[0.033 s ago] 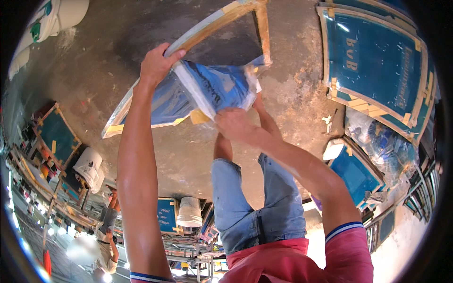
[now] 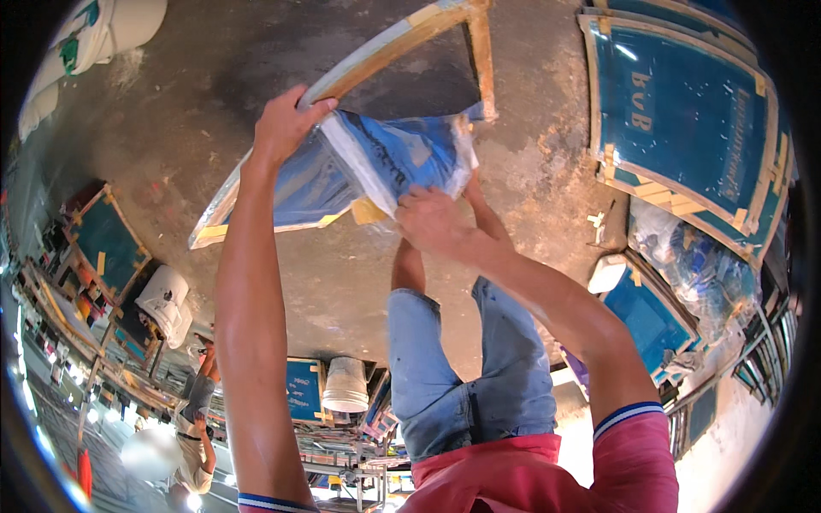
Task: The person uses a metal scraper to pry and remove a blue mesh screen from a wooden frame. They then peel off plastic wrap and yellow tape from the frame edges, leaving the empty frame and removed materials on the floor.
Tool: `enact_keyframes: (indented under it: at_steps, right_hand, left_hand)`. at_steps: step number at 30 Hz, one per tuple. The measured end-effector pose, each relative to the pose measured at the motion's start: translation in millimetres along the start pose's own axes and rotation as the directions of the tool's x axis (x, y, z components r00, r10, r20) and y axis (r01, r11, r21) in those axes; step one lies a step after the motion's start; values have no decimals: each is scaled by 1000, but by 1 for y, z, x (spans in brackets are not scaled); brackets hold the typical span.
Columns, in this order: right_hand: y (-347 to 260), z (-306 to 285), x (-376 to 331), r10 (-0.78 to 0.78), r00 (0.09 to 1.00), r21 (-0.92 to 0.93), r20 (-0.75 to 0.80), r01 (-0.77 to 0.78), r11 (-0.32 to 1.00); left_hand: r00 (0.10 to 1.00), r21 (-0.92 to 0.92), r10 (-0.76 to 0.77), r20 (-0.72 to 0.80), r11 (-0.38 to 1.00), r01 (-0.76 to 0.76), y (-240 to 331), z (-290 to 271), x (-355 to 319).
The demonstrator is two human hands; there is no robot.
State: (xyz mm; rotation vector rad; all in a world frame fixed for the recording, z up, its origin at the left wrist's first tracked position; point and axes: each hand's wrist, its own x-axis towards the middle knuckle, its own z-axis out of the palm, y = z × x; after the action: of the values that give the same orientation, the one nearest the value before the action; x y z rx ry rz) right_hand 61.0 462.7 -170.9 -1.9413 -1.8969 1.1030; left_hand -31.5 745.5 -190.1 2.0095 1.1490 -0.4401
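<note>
A wooden screen-printing frame [image 2: 389, 58] tilts in front of me, its far part open so that the floor shows through. Blue mesh [image 2: 409, 147] with dark lettering hangs partly loose from it, folded back along a whitish edge. My left hand [image 2: 286, 126] is closed round the frame's left side, thumb on top by the fold. With its fingers bunched on the lower edge of the loose mesh, my right hand [image 2: 432, 224] grips it above my knees. Yellow tape [image 2: 368, 211] sticks out beside that edge. The fingertips of my right hand are partly hidden.
Large blue-green screens [image 2: 676, 120] are stacked at the right, above a clear plastic bag [image 2: 684, 256] of crumpled material. White buckets [image 2: 345, 385] stand near more screens behind my legs; another bucket [image 2: 162, 299] is at the left. A person [image 2: 195, 427] stands at the lower left.
My right hand has shifted slightly up along the mesh, and its fingers show more clearly over the edge. The left hand keeps its hold on the frame.
</note>
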Motion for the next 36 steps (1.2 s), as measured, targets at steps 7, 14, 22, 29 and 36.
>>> enact_keyframes:
  at_steps: [7, 14, 22, 29, 36]
  right_hand:
    - [-3, -77, 99, 401, 897, 582, -189, -227, 781]
    - [-9, -58, 162, 206, 977, -238, -54, -213, 948]
    - [-30, 7, 144, -194, 951, -44, 239, 210, 977]
    - [-121, 173, 42, -288, 795, 191, 534, 219, 957]
    - [-71, 87, -5, -217, 931, 269, 292, 138, 953]
  left_hand:
    - [988, -278, -119, 95, 950, 141, -65, -23, -62]
    - [966, -296, -253, 57, 919, 258, -79, -38, -57]
    - [935, 43, -327, -137, 941, 336, -124, -12, -53]
    - [993, -54, -117, -1, 992, 117, -132, -22, -47]
    - [987, 126, -128, -101, 982, 140, -220, -54, -127]
